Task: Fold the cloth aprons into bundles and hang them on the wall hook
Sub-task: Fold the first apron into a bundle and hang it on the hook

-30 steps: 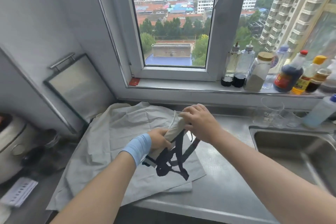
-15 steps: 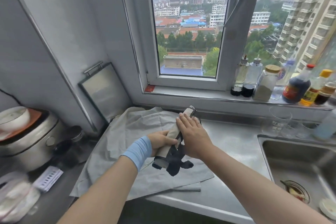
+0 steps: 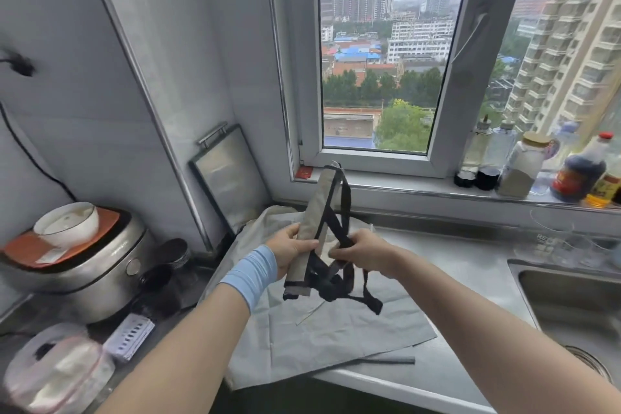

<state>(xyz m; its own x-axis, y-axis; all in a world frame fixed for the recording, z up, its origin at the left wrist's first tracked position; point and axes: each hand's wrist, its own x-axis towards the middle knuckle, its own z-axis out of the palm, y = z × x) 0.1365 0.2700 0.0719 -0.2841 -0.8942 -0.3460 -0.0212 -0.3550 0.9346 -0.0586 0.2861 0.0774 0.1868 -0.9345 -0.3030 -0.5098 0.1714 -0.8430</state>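
Note:
A grey apron folded into a narrow bundle (image 3: pixel 319 212) stands nearly upright above the counter. My left hand (image 3: pixel 290 254), with a blue wristband, grips its lower half. My right hand (image 3: pixel 361 250) pinches the bundle's black straps (image 3: pixel 339 282), which cross the bundle and dangle in a tangle below. Another grey apron (image 3: pixel 322 329) lies spread flat on the steel counter under both hands. A dark hook (image 3: pixel 20 64) shows, blurred, on the wall at far left.
A rice cooker (image 3: pixel 84 265) with a white bowl (image 3: pixel 69 223) on it stands at left. A steel board (image 3: pixel 232 185) leans in the corner. Bottles (image 3: pixel 578 175) line the window sill. Glasses (image 3: pixel 551 235) and a sink (image 3: pixel 578 309) are at right.
The bundle has risen and stands more upright. My right hand has come off the bundle's top and now holds the black straps lower down. The view has tilted up and left.

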